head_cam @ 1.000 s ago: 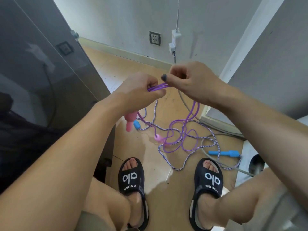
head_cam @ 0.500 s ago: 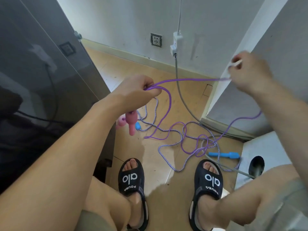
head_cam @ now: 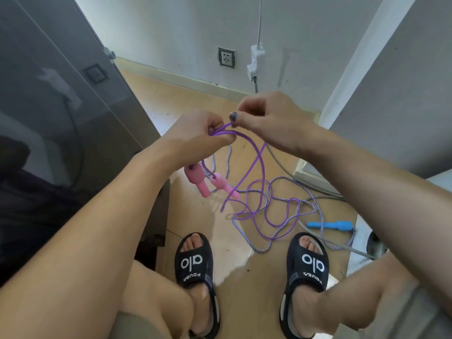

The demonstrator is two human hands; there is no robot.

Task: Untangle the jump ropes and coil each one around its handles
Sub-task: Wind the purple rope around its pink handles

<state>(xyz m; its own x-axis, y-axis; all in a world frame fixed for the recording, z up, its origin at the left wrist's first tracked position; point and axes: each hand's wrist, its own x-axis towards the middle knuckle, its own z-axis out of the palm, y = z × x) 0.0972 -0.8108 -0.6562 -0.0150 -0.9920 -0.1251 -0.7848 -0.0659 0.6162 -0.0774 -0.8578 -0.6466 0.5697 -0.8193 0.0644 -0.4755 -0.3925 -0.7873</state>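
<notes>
My left hand (head_cam: 199, 137) grips gathered strands of the purple rope (head_cam: 258, 167) at chest height. Two pink handles (head_cam: 198, 178) hang below that hand. My right hand (head_cam: 269, 118) is close beside it and pinches the same purple rope between thumb and fingers. The remaining purple rope drops to the floor in loose loops, lying across a striped purple-and-white rope (head_cam: 247, 238). That striped rope has a blue handle (head_cam: 329, 225) lying on the floor at the right; its other handle is hidden.
My feet in black sandals (head_cam: 193, 261) stand on the tan floor below the ropes. A grey cable (head_cam: 283, 165) runs from a wall plug (head_cam: 254, 62) down across the floor. A dark glossy panel (head_cam: 56, 94) stands left, a white wall corner (head_cam: 367, 57) right.
My right hand, stretched far right with a taut length of purple rope half a second ago, has come back beside my left hand. More rope is gathered at the left hand.
</notes>
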